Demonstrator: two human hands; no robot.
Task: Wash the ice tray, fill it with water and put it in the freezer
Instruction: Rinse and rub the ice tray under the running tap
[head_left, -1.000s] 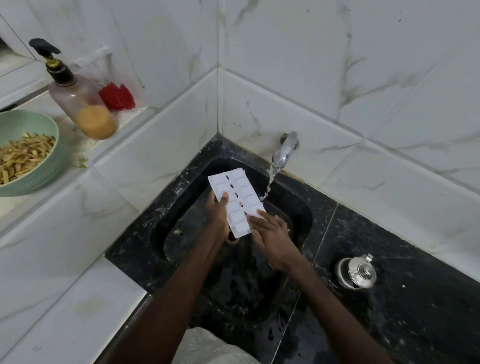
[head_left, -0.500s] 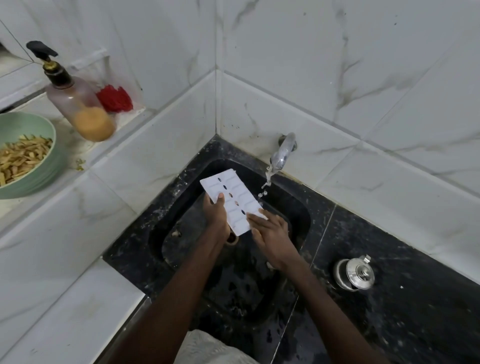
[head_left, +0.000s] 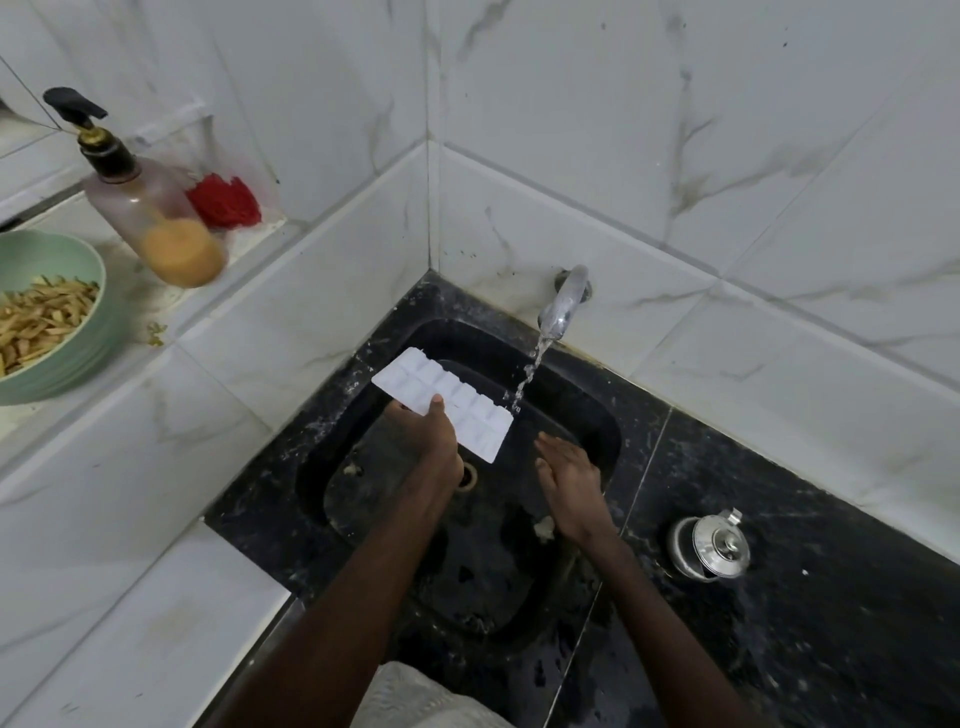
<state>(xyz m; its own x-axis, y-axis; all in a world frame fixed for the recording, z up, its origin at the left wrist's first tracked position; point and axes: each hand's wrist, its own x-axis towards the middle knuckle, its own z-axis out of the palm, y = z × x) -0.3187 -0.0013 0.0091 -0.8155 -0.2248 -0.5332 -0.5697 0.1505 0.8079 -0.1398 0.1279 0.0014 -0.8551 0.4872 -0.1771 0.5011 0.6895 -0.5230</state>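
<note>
A white plastic ice tray (head_left: 457, 397) hangs over the black sink (head_left: 597, 415), nearly level, cells facing up. My left hand (head_left: 428, 436) grips its near long edge, thumb on top. A thin stream of water falls from the chrome tap (head_left: 563, 301) and lands at the tray's right end. My right hand (head_left: 569, 475) is apart from the tray, to its right over the basin, fingers spread and holding nothing.
A soap pump bottle (head_left: 150, 213) with orange liquid, a red scrubber (head_left: 223, 202) and a green bowl (head_left: 78, 358) of cut strips stand on the white ledge at the left. A small steel lidded pot (head_left: 709, 545) sits on the black counter at the right.
My right hand has let go of the tray and drawn back to the right. My left hand has swung the tray flatter and leftward, so the stream now hits its right end.
</note>
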